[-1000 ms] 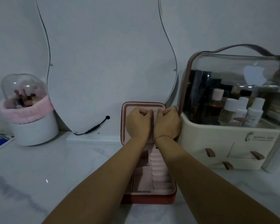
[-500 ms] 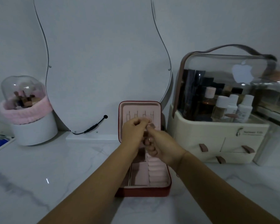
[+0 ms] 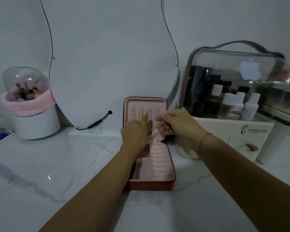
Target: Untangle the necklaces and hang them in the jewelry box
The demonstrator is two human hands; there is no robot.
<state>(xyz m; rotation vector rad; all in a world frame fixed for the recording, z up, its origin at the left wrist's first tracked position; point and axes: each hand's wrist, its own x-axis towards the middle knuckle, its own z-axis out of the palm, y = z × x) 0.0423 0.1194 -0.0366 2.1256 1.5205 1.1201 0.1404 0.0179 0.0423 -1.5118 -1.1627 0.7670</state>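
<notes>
Jewelry box (image 3: 149, 183) centre on counter (image 3: 40, 190), mirror (image 3: 107, 56) behind, organizer (image 3: 231, 129) right

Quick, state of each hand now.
Left hand: holding nothing visible, index finger pointing up at the jewelry box lid.
Right hand: fingers pinched together; whether a necklace is in them cannot be told.

A single head-worn wide-angle camera is looking forward and slightly down across the marble table (image 3: 40, 190), facing the wall. Both forearms are entering from the bottom edge and converging near the frame's centre, where the hands (image 3: 157, 128) are meeting over the open jewelry box (image 3: 149, 185), close to the lens. The mirror (image 3: 107, 64) is filling the upper middle, the domed brush holder (image 3: 35, 121) is sitting at the left margin, and the cosmetics organizer (image 3: 233, 131) is occupying the right. Wide-angle distortion is bending the outer edges. No second view is sharing the scene.
</notes>
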